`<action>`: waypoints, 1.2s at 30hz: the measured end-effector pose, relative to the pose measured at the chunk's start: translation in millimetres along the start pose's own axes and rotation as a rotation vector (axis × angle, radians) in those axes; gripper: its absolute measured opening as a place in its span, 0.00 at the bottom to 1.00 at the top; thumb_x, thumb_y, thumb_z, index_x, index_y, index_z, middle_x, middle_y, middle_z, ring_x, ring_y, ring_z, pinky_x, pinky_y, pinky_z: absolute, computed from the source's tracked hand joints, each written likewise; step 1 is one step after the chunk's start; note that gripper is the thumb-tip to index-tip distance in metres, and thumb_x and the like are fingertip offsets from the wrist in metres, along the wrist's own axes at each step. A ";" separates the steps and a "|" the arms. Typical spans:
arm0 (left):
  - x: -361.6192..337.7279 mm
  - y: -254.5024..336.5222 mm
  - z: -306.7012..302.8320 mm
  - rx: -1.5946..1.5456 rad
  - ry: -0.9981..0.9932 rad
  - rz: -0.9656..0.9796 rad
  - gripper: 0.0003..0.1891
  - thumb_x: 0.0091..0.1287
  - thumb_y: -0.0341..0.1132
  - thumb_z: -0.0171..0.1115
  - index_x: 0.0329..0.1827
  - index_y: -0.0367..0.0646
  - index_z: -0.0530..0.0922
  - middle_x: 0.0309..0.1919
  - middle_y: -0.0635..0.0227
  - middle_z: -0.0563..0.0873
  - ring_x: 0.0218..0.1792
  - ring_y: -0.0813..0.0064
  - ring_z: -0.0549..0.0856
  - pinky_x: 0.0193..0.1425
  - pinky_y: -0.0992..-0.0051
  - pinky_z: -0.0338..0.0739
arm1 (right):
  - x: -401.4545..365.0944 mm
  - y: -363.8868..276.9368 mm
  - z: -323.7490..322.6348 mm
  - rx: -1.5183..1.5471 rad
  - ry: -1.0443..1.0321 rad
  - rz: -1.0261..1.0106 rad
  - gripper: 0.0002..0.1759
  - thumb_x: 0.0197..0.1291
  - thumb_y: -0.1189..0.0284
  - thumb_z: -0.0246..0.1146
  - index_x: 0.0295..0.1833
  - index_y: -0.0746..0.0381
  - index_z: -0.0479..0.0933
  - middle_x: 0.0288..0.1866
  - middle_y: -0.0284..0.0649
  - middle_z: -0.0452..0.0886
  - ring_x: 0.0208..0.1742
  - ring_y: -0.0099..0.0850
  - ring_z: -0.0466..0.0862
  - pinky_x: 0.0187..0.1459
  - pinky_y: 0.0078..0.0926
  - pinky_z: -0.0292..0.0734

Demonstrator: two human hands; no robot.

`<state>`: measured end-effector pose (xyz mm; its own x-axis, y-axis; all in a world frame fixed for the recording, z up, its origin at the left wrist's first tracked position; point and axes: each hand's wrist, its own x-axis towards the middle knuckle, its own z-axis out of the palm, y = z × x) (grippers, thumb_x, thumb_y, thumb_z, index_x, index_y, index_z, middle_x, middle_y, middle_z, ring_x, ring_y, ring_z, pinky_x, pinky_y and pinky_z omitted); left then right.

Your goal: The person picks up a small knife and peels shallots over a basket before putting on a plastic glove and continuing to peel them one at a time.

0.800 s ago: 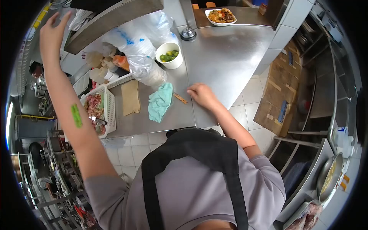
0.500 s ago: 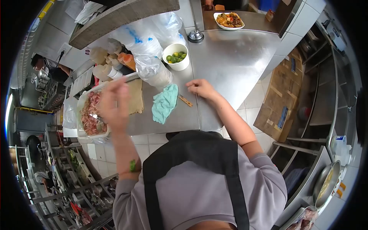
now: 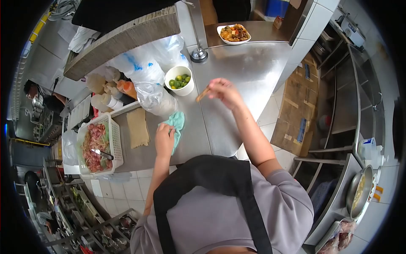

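Observation:
On the steel counter my left hand (image 3: 164,139) grips the edge of a crumpled mint-green cloth (image 3: 176,126), its fingers curled onto the fabric. My right hand (image 3: 225,94) is raised over the counter to the right, pinching a small brown wooden piece (image 3: 202,95) that looks like a handle. Its far end is hidden by the fingers. Left of the cloth lies a folded beige cloth (image 3: 138,128). Beyond the hands stands a white tub (image 3: 189,88) of small green citrus fruits (image 3: 179,81).
A white basket (image 3: 116,146) of raw sliced meat (image 3: 96,142) holds a dark-handled utensil (image 3: 102,154). Plastic bags (image 3: 148,80) and squeeze bottles (image 3: 127,88) stand behind it. A bell-shaped metal base (image 3: 198,55) and a plate of food (image 3: 234,34) are farther back. Someone works at far left.
My left hand has come down from above the meat basket onto the mint-green cloth. My right hand has picked up the wooden piece from the counter. The view has shifted.

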<state>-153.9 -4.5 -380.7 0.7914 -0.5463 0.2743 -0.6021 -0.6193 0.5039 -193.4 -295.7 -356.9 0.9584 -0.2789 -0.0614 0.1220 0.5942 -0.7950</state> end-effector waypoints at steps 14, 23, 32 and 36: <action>-10.1 -5.4 -11.4 0.144 0.066 0.034 0.16 0.49 0.21 0.58 0.42 0.42 0.82 0.41 0.67 0.78 0.46 0.63 0.75 0.51 0.65 0.70 | -10.1 8.7 6.2 -0.218 0.043 -0.040 0.08 0.57 0.75 0.64 0.41 0.67 0.75 0.35 0.38 0.81 0.32 0.27 0.81 0.34 0.23 0.78; -44.0 7.2 -83.7 -0.085 0.143 0.065 0.16 0.57 0.30 0.62 0.50 0.43 0.80 0.46 0.62 0.77 0.50 0.61 0.74 0.56 0.66 0.69 | -31.0 86.4 78.0 -1.140 0.037 -0.468 0.08 0.55 0.74 0.65 0.38 0.67 0.77 0.26 0.41 0.77 0.23 0.29 0.76 0.29 0.24 0.73; -118.8 -83.5 -211.7 -0.221 0.327 0.096 0.14 0.59 0.28 0.61 0.48 0.41 0.79 0.36 0.63 0.79 0.38 0.61 0.79 0.44 0.68 0.74 | -39.5 173.0 319.1 -1.215 -0.434 -0.616 0.08 0.53 0.73 0.65 0.29 0.66 0.76 0.25 0.44 0.74 0.29 0.35 0.76 0.30 0.32 0.69; -141.8 -182.8 -264.6 -0.054 0.423 0.002 0.10 0.57 0.26 0.59 0.42 0.40 0.81 0.36 0.60 0.81 0.36 0.59 0.79 0.41 0.65 0.73 | -27.3 226.0 396.9 -1.478 -0.586 -0.882 0.09 0.50 0.73 0.64 0.37 0.64 0.77 0.34 0.44 0.77 0.41 0.39 0.77 0.40 0.32 0.73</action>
<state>-128.2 335.4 -295.0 0.7705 -0.2612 0.5814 -0.6064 -0.5815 0.5424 -89.5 145.6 -295.4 0.7437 0.3590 0.5640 0.5956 -0.7390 -0.3149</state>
